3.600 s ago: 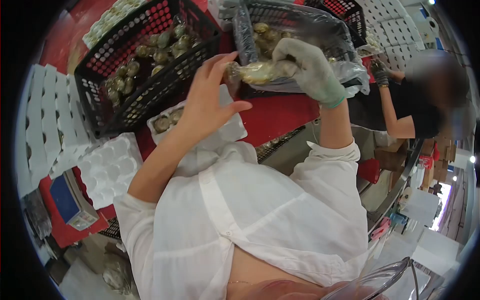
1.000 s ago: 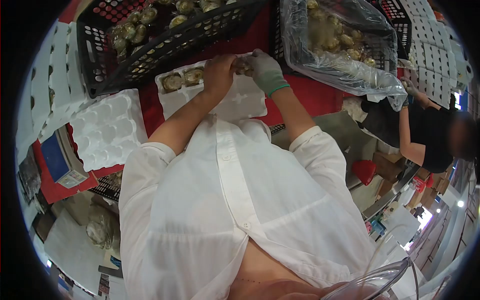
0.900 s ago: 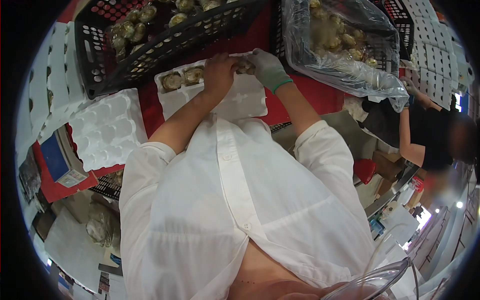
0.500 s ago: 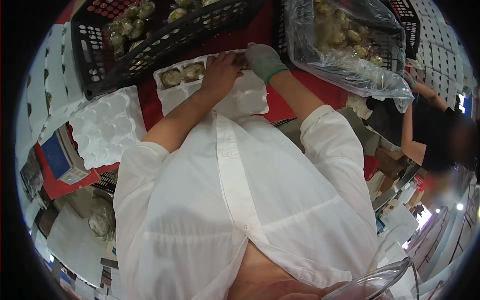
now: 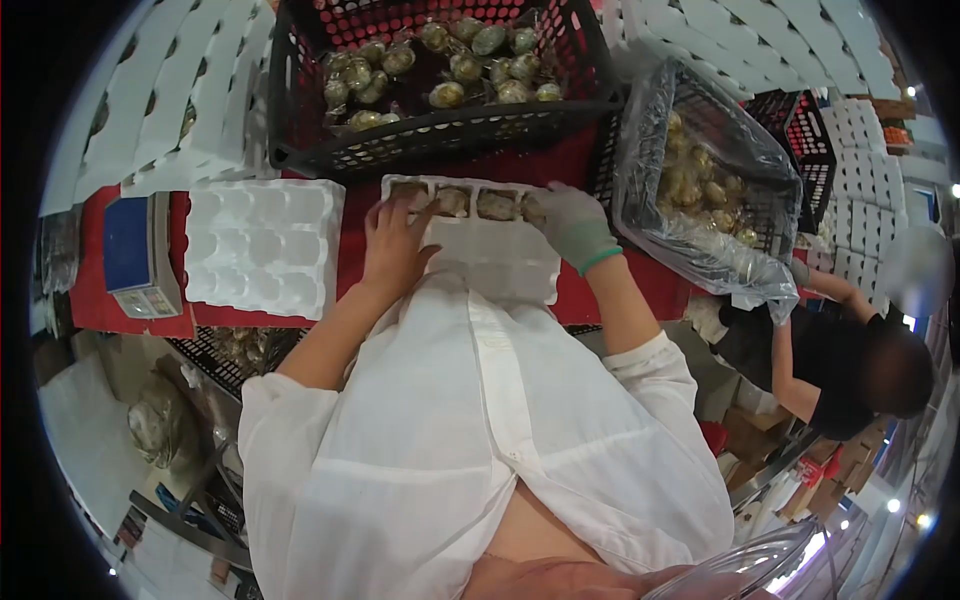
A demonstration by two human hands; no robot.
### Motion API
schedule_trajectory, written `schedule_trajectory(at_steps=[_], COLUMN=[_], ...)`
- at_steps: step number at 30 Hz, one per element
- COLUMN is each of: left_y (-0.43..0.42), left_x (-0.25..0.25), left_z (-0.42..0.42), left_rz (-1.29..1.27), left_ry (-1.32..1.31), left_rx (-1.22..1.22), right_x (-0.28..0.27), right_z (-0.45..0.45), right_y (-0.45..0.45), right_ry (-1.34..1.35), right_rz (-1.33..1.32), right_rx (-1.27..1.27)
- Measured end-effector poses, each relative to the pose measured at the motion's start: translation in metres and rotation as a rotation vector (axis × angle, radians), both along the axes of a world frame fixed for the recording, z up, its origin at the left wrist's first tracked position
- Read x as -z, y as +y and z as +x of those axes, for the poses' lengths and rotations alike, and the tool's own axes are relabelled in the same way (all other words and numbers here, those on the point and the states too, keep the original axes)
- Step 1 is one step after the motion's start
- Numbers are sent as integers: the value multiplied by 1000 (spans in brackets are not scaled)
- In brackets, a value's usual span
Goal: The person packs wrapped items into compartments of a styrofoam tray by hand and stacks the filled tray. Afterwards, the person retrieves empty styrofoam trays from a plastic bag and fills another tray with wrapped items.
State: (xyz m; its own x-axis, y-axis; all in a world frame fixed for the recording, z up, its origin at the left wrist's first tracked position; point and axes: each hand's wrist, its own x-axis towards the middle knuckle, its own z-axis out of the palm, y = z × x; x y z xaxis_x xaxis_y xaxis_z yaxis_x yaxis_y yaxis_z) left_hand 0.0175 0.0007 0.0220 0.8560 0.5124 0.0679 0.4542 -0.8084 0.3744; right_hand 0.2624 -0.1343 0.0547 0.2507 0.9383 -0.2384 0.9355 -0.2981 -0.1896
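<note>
A white foam tray (image 5: 490, 262) lies on the red table in front of me, with several wrapped round items (image 5: 497, 205) in its far row. My left hand (image 5: 397, 240), bare, rests over the tray's far left end with its fingers apart, touching the items there. At the far right end is my right hand (image 5: 572, 222) in a pale glove with a green cuff. Its fingers are around the right-hand item, partly hidden by the glove. Beyond the tray stands a black crate (image 5: 440, 137) holding more wrapped items (image 5: 447, 94).
A second white tray (image 5: 262, 248) and a blue box (image 5: 133, 245) lie left. Stacked white trays (image 5: 190, 110) stand behind them. At right is a plastic-lined crate (image 5: 640, 190) with wrapped items; a co-worker in black (image 5: 820, 360) is beside it.
The view has turned, showing more of the black crate. My left hand has moved to the tray's left end and spread its fingers; my right hand remains at the right end. A third item now shows uncovered.
</note>
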Motion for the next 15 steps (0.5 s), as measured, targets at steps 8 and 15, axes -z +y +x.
schedule_trajectory(at_steps=[8,15], left_y=[-1,-1], left_x=[69,64], left_z=[-10,-4], left_rz=[-136,-195], left_ry=[-112,-9], left_rx=[-133,-199], right_x=[-79,9], right_z=[74,119], right_y=[143,234], right_ry=[-78,-181], right_rz=[465,-559], right_rx=[-8,-282])
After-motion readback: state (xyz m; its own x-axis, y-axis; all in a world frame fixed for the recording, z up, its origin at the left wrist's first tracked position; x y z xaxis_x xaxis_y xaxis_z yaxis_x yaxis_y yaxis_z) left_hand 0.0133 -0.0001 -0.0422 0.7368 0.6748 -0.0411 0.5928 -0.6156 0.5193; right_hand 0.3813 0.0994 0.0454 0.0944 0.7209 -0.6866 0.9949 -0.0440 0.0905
